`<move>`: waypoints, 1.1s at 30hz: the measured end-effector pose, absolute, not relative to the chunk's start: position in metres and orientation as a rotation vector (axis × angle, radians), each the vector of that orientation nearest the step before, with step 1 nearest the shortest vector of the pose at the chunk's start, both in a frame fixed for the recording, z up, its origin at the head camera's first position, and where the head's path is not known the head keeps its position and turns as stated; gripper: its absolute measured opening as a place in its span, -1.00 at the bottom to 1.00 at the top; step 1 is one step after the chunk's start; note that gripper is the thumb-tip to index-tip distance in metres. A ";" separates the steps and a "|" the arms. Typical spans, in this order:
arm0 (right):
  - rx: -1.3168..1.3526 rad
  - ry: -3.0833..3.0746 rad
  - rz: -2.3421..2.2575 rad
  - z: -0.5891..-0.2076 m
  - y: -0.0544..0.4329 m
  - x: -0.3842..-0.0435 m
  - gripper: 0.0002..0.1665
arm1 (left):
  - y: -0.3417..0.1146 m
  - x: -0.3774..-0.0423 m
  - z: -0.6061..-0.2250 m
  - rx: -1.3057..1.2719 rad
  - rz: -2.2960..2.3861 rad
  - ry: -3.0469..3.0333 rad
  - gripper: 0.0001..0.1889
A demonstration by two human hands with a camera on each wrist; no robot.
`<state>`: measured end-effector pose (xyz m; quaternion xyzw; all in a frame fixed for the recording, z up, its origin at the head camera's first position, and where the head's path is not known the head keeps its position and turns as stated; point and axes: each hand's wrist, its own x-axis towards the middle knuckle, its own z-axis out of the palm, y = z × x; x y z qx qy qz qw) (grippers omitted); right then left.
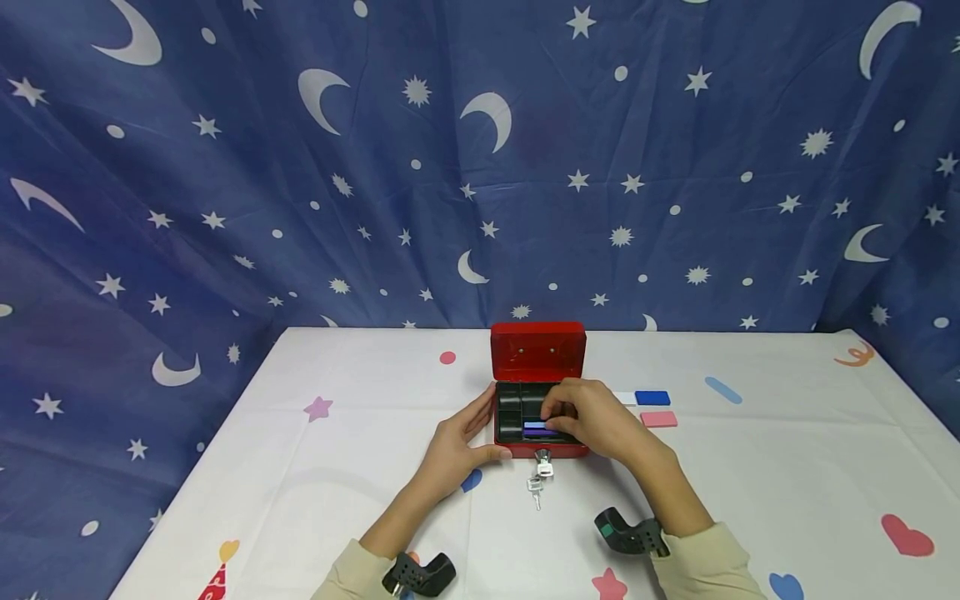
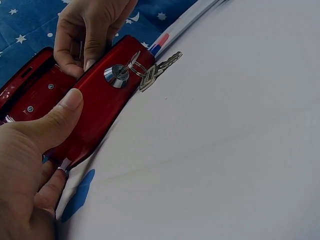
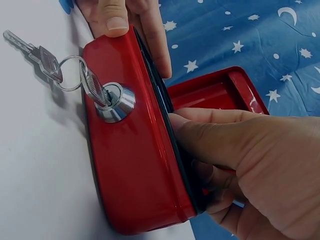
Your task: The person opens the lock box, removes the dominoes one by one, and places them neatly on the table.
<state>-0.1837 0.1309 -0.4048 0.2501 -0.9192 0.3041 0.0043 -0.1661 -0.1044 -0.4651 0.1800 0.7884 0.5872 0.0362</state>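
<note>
A red cash box (image 1: 502,451) stands with its lid (image 1: 537,350) raised and a black divided tray (image 1: 509,402) inside. My left hand (image 1: 451,453) holds its front left corner, thumb (image 2: 71,100) on the front and fingers along the side. My right hand (image 1: 596,414) reaches into the tray from the right with bent fingers. Under its fingertips lie light blue and purple strips (image 1: 536,428) in a front compartment. The tray wall hides part of those fingers in the right wrist view, and I cannot tell if they pinch anything. Keys (image 3: 46,64) hang from the front lock (image 3: 116,102).
Right of the box lie a blue and white rectangular piece (image 1: 652,398) and a pink one (image 1: 658,419), close behind my right wrist. The white tablecloth (image 1: 360,475) has printed hearts and stars. A blue star-patterned curtain (image 1: 420,208) hangs behind the table.
</note>
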 end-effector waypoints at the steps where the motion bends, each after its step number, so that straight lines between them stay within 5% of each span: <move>1: 0.784 -2.882 0.948 -0.404 0.131 -0.184 -0.80 | -0.104 -0.166 -0.465 0.551 1.805 2.421 -0.01; 33: 0.830 -2.932 0.611 -0.401 0.126 -0.177 -0.89 | -0.105 -0.167 -0.467 0.568 1.820 2.408 -0.01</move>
